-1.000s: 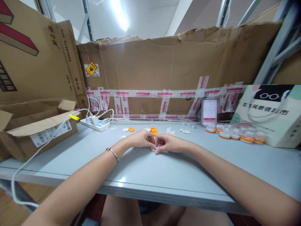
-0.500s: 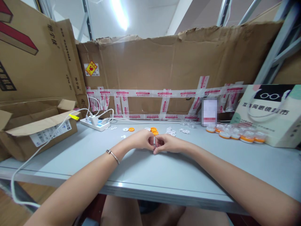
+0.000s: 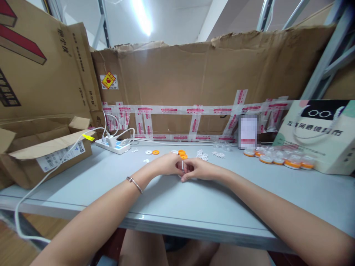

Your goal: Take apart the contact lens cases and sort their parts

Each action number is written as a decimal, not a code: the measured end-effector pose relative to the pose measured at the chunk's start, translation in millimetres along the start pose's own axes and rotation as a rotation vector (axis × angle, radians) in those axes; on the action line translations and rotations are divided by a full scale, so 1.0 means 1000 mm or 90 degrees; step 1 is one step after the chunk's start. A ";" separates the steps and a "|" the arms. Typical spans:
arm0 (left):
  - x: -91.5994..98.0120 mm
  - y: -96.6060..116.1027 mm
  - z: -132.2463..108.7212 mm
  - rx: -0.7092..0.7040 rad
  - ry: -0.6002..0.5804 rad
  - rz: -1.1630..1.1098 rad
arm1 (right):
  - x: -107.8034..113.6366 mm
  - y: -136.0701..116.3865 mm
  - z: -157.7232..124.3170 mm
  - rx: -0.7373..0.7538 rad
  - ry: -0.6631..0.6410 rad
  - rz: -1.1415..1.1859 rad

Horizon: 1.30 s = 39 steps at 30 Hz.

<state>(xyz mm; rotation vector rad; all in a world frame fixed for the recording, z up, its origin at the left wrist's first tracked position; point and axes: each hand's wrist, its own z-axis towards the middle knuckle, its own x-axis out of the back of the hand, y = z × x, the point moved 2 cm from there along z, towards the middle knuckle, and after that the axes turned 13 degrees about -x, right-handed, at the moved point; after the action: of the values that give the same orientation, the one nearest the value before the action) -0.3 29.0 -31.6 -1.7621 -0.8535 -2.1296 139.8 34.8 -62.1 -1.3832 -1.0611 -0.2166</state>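
My left hand (image 3: 169, 164) and my right hand (image 3: 202, 169) meet over the middle of the table, fingers curled and fingertips nearly touching. A pale sliver shows between them; what they pinch is too small and hidden to name. Just behind the hands lie orange round caps (image 3: 182, 153), with a white disc partly covered by my left hand. Left of these are a white ring (image 3: 149, 152) and an orange ring (image 3: 156, 152) side by side. Small white plastic parts (image 3: 202, 155) form a pile behind my right hand, and another small pile (image 3: 219, 154) sits to its right.
Several clear containers with orange and white bases (image 3: 292, 161) stand at the right before a paper bag (image 3: 313, 136). A white power strip (image 3: 113, 145) with cables is at back left, beside an open cardboard box (image 3: 50, 151). A large cardboard sheet (image 3: 172, 77) walls the back.
My fingers have shifted slightly against each other, and the gap between the hands looks a little different. The hands stay in the same place; the objects on the table have not moved.
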 end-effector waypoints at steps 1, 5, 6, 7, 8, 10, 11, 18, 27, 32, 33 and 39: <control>0.000 0.000 0.000 0.002 -0.001 0.002 | 0.000 0.000 0.001 0.000 0.001 0.000; 0.000 0.001 -0.001 0.015 -0.004 0.029 | -0.001 0.002 0.003 0.003 0.008 0.001; 0.000 0.002 0.000 0.021 -0.004 0.037 | -0.001 0.002 0.003 0.003 0.011 0.000; -0.001 0.003 0.000 0.028 -0.003 0.047 | -0.002 0.002 0.004 0.003 0.013 -0.001; -0.001 0.004 0.000 0.032 -0.004 0.059 | -0.002 0.003 0.004 0.004 0.015 0.000; -0.002 0.007 0.001 0.032 -0.005 0.088 | -0.002 0.003 0.005 0.008 0.016 0.005; -0.002 0.008 0.001 0.030 -0.006 0.102 | -0.003 0.003 0.005 0.010 0.015 0.008; 0.000 0.014 0.001 -0.014 -0.035 0.178 | -0.003 0.002 0.004 0.019 0.013 0.010; 0.003 0.002 0.000 0.003 0.008 0.117 | -0.001 -0.001 0.000 -0.001 0.013 -0.013; 0.025 -0.020 -0.014 0.087 0.032 0.135 | 0.001 -0.006 -0.005 -0.019 0.018 -0.037; 0.030 -0.025 -0.017 0.107 0.029 0.140 | 0.001 -0.006 -0.005 -0.020 0.017 -0.037; 0.045 -0.042 -0.034 0.258 -0.091 0.203 | 0.001 -0.002 -0.003 -0.015 0.011 -0.031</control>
<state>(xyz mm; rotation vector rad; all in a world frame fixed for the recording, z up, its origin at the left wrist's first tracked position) -61.2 50.0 -3.1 -1.7114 -0.8931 -1.5232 139.9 32.3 -59.6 -1.3750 -1.0818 -0.2758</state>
